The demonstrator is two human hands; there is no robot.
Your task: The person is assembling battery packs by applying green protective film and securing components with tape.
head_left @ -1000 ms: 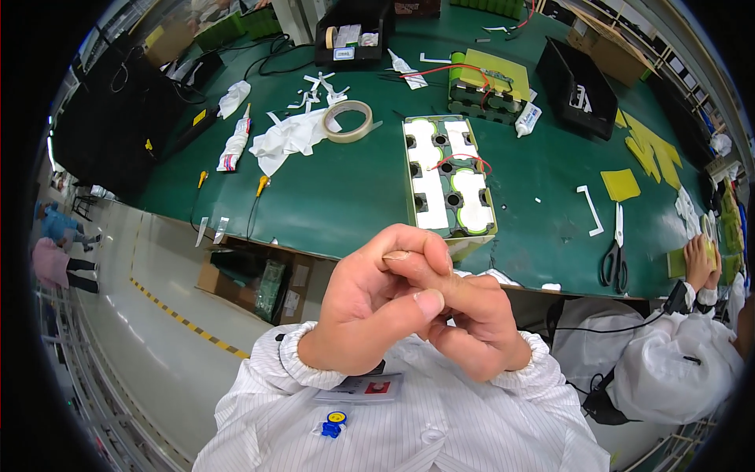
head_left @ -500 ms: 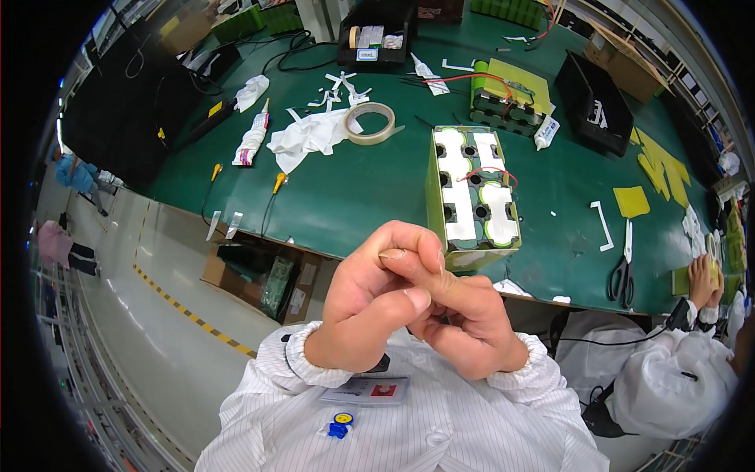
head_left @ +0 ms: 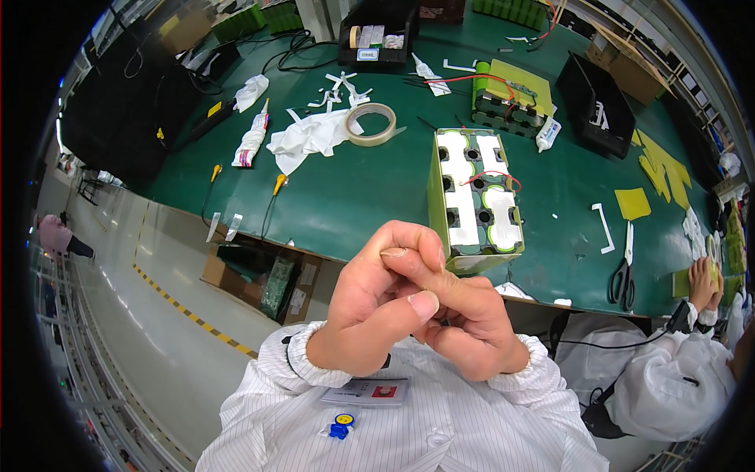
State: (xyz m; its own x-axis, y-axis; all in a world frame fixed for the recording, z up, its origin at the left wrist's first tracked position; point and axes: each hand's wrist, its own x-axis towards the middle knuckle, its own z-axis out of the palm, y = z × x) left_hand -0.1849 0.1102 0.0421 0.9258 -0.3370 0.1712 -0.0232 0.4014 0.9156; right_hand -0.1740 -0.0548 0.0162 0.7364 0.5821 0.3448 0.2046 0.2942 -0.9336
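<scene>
Both my hands meet in front of my chest, just off the table's near edge. My left hand (head_left: 377, 303) has its fingers curled, the thumb pressed toward the fingers of my right hand (head_left: 468, 322), which are bent inward too. Whatever lies between the fingertips is hidden or too small to name. Just beyond the hands a battery pack (head_left: 476, 197) stands on the green table (head_left: 346, 204), its top showing white strips, black cell holders and a thin red wire. Neither hand visibly touches it.
A tape roll (head_left: 370, 124), white cloth (head_left: 311, 140) and glue tube (head_left: 252, 141) lie to the left. Another battery pack (head_left: 513, 94) and a black bin (head_left: 595, 106) stand farther right. Black-handled scissors (head_left: 622, 275) lie near a co-worker's hands (head_left: 702, 282) at the right.
My hands stay pinched together with hardly any shift. Far off at the left, one walking person has gone from view and another has moved slightly.
</scene>
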